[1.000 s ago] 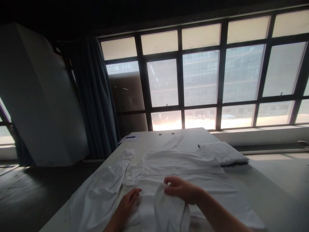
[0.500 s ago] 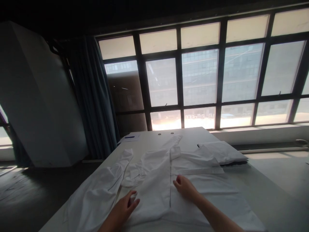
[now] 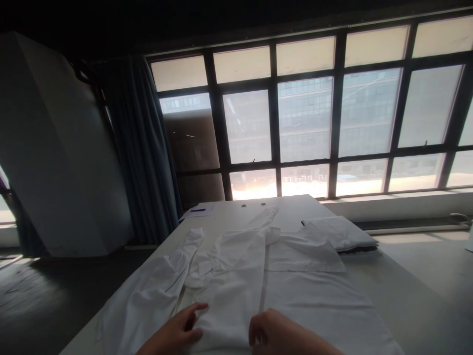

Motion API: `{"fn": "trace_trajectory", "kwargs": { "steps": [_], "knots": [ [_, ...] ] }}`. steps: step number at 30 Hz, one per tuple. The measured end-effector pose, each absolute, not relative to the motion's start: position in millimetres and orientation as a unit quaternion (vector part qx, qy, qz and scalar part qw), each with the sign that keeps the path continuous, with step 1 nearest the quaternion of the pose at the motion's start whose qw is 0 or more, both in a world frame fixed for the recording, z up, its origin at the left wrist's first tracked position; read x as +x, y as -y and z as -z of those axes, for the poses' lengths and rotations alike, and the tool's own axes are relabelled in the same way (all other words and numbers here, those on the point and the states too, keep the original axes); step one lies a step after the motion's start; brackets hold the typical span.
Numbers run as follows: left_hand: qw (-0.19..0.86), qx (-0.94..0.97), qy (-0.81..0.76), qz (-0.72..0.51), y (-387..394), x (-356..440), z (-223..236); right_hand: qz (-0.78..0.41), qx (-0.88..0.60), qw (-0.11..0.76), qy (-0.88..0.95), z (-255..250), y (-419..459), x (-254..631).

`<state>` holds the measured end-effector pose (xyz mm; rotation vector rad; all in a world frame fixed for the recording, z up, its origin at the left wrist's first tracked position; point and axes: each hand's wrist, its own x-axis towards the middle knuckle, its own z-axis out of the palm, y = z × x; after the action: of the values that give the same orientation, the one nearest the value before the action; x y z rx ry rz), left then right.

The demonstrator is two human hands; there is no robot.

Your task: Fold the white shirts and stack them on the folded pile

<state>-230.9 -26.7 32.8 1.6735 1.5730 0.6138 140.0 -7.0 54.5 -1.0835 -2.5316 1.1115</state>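
A white shirt (image 3: pixel 236 291) is spread over the table, its front edge running as a line down the middle. My right hand (image 3: pixel 273 330) is at the lower part of this line, fingers curled in and closed on the cloth there; a bit of white shows between them. To the left, my left hand (image 3: pixel 181 328) is over the lower part of the shirt, thumb and fingers apart. Whether its fingertips touch the cloth I cannot tell. Wrinkled white cloth with a sleeve-like end (image 3: pixel 158 276) lies along the left side.
The white table (image 3: pixel 291 209) reaches toward the windows. A folded white stack (image 3: pixel 343 234) with a dark underside sits at its right. A sheet of paper with a dark blue pen (image 3: pixel 198 210) lies at the far left corner. A blue curtain (image 3: pixel 148 148) hangs beyond.
My right hand has come down toward me along the front edge and is closed on it. That edge has shifted slightly right and the cloth lies differently. My left hand has moved slightly down and left.
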Motion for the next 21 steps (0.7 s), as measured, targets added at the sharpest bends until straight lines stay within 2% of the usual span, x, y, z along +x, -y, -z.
{"fn": "trace_trajectory", "kwargs": {
  "steps": [4, 7, 9, 12, 14, 16, 19, 21],
  "knots": [
    [0.329, 0.659, -0.634, -0.238, 23, -230, -33, -0.316, -0.265, -0.087, 0.907, -67, 3, 151],
    [0.217, 0.688, -0.646, -0.248, 20, -206, -44, -0.354, -0.217, -0.1, 0.904, -75, -6, 158],
    [0.141, 0.725, -0.617, -0.272, 21, -177, -49, -0.453, -0.219, -0.063, 0.862, -75, -20, 164],
    [0.061, 0.807, -0.516, -0.282, 23, -123, -41, -0.527, -0.342, 0.086, 0.773, -66, -55, 175],
    [0.007, 0.873, -0.413, -0.26, 22, -90, -24, -0.489, -0.433, 0.202, 0.729, -60, -88, 183],
    [-0.06, 0.912, -0.336, -0.229, 18, -67, -2, -0.438, -0.489, 0.281, 0.7, -57, -123, 190],
    [-0.129, 0.92, -0.297, -0.22, 11, -53, 25, -0.399, -0.534, 0.342, 0.662, -59, -171, 197],
    [-0.149, 0.918, -0.29, -0.226, 8, -55, 36, -0.394, -0.545, 0.352, 0.651, -61, -195, 197]
  ]
}}
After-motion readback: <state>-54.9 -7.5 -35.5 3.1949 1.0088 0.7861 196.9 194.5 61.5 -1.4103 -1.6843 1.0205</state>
